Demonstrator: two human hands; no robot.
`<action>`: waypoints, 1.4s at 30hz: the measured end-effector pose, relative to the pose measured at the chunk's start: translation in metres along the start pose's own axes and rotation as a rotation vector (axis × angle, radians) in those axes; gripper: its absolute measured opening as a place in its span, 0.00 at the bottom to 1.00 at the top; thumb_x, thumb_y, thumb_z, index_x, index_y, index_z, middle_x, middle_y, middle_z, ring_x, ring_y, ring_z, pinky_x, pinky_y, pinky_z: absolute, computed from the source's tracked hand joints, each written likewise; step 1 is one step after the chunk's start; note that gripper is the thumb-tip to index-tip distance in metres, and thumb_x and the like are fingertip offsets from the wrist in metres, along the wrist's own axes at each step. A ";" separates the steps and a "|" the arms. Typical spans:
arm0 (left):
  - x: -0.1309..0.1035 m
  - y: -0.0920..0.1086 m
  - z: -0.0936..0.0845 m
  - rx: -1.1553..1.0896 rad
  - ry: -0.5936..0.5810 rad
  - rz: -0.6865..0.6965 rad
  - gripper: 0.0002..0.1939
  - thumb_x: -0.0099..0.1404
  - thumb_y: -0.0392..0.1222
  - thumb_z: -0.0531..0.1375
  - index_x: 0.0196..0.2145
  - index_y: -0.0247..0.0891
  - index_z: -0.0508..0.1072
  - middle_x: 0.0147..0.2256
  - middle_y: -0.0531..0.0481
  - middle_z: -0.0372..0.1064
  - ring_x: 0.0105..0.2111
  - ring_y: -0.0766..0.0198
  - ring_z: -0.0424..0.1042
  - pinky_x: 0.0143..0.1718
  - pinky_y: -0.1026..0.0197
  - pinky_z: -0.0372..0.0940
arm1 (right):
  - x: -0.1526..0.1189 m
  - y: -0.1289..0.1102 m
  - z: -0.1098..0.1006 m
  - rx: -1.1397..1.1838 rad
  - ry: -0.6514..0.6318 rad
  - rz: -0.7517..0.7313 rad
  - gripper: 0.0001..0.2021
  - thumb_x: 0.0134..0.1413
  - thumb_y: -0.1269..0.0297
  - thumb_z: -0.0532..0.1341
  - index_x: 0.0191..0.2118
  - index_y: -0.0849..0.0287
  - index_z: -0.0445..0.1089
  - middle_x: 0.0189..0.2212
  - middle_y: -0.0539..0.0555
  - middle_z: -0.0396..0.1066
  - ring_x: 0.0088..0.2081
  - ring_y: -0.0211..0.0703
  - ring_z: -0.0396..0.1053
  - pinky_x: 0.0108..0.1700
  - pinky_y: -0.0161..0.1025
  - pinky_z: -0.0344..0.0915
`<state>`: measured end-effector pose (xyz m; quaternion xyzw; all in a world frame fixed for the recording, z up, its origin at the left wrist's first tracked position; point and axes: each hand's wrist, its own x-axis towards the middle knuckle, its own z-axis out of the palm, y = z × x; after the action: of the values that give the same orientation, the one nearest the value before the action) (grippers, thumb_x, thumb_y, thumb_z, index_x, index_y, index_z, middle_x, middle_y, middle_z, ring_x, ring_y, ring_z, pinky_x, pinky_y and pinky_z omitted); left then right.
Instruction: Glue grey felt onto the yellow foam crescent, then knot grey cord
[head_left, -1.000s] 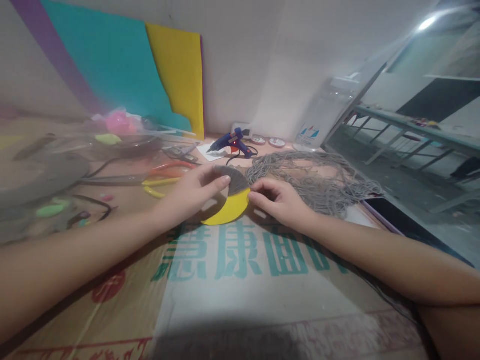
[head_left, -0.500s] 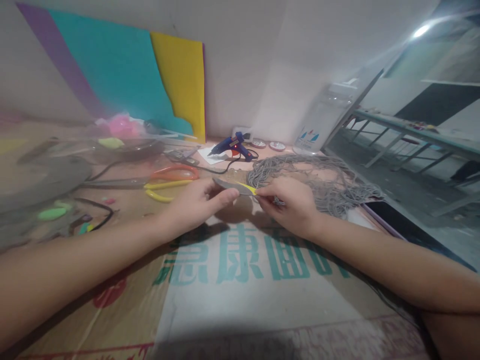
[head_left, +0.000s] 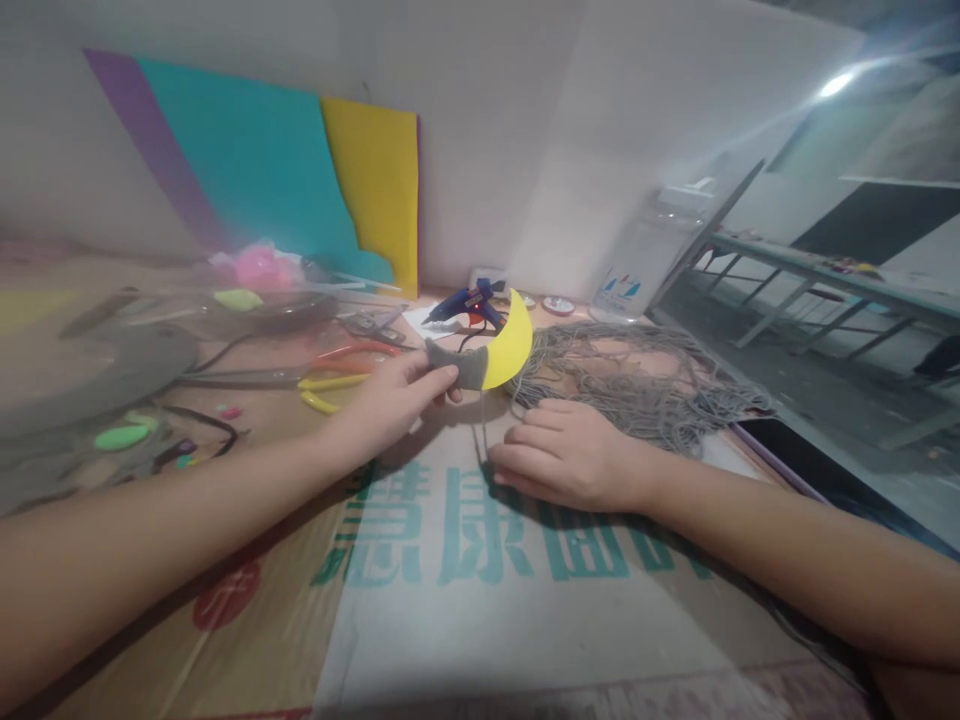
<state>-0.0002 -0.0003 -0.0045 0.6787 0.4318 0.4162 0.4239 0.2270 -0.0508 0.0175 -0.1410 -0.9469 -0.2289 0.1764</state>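
My left hand point(head_left: 409, 395) pinches a yellow crescent moon cutout point(head_left: 512, 345) by its left part, which is wrapped in grey yarn point(head_left: 469, 368). The right part of the crescent is bare and points up. A strand of grey yarn point(head_left: 482, 430) runs down from the wrapped edge to my right hand point(head_left: 574, 457), whose fingers are curled closed on it just below and to the right of the crescent. Behind my right hand lies a loose heap of grey yarn point(head_left: 637, 380).
A blue glue gun point(head_left: 465, 303) stands at the back near a clear bottle point(head_left: 649, 255). Orange-and-yellow-handled scissors point(head_left: 330, 383) lie left. A dark phone point(head_left: 817, 470) rests at right. Coloured sheets point(head_left: 255, 160) lean on the wall; printed cardboard point(head_left: 420, 640) covers the table.
The crescent has turned so its yellow face shows. My right hand has left the crescent's edge and moved down, drawing the yarn strand; my left hand still holds the wrapped part.
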 end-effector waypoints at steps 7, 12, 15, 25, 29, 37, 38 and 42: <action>0.001 0.005 0.000 -0.142 0.121 0.056 0.12 0.64 0.48 0.57 0.29 0.36 0.68 0.26 0.53 0.67 0.27 0.66 0.64 0.30 0.63 0.58 | 0.005 0.023 -0.048 0.023 -0.095 0.230 0.16 0.69 0.59 0.52 0.33 0.59 0.71 0.26 0.52 0.71 0.29 0.39 0.65 0.32 0.38 0.56; 0.000 0.008 -0.001 -0.159 0.138 0.050 0.11 0.64 0.46 0.56 0.29 0.37 0.67 0.25 0.53 0.66 0.27 0.65 0.64 0.30 0.63 0.59 | -0.001 0.047 -0.075 0.142 -0.102 0.621 0.16 0.66 0.58 0.54 0.27 0.57 0.68 0.21 0.50 0.68 0.24 0.37 0.63 0.29 0.37 0.56; 0.000 0.006 -0.002 -0.159 0.110 0.034 0.10 0.63 0.46 0.56 0.28 0.37 0.67 0.24 0.53 0.65 0.27 0.65 0.63 0.30 0.63 0.58 | -0.004 0.056 -0.080 0.186 -0.121 0.794 0.17 0.65 0.57 0.55 0.26 0.57 0.68 0.21 0.50 0.68 0.23 0.38 0.63 0.28 0.37 0.56; 0.000 -0.005 0.002 -0.119 -0.132 -0.012 0.10 0.62 0.46 0.56 0.29 0.37 0.67 0.21 0.56 0.61 0.20 0.69 0.59 0.20 0.67 0.52 | -0.003 0.097 -0.030 0.190 -0.367 0.869 0.15 0.63 0.53 0.55 0.34 0.58 0.71 0.29 0.52 0.74 0.30 0.40 0.68 0.32 0.36 0.58; 0.000 -0.005 0.002 -0.127 -0.140 -0.029 0.09 0.63 0.46 0.55 0.30 0.38 0.66 0.20 0.58 0.60 0.18 0.70 0.58 0.17 0.68 0.51 | 0.005 0.122 -0.008 0.177 -0.455 0.958 0.15 0.62 0.54 0.58 0.44 0.58 0.73 0.41 0.57 0.77 0.39 0.46 0.72 0.38 0.38 0.63; -0.001 -0.001 0.003 -0.082 -0.141 0.007 0.10 0.62 0.45 0.55 0.27 0.38 0.64 0.20 0.57 0.60 0.20 0.70 0.58 0.19 0.67 0.52 | 0.031 0.160 0.051 0.431 -0.329 1.013 0.24 0.59 0.56 0.63 0.58 0.61 0.68 0.54 0.62 0.73 0.49 0.49 0.73 0.49 0.39 0.67; -0.001 0.000 0.003 -0.082 -0.139 0.013 0.10 0.62 0.45 0.55 0.27 0.38 0.64 0.20 0.57 0.60 0.20 0.69 0.59 0.20 0.67 0.52 | 0.033 0.162 0.058 0.437 -0.329 1.006 0.25 0.58 0.56 0.64 0.58 0.62 0.68 0.53 0.62 0.73 0.49 0.50 0.73 0.49 0.39 0.67; -0.001 0.002 0.003 -0.094 -0.145 0.014 0.10 0.62 0.47 0.55 0.28 0.38 0.65 0.21 0.56 0.62 0.21 0.68 0.60 0.22 0.66 0.54 | 0.042 0.162 0.077 0.472 -0.319 0.997 0.25 0.53 0.56 0.67 0.54 0.63 0.70 0.50 0.61 0.75 0.46 0.50 0.74 0.47 0.39 0.67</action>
<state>0.0030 -0.0020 -0.0042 0.6894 0.3753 0.3889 0.4823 0.2250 0.1325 0.0324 -0.5600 -0.8063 0.1238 0.1448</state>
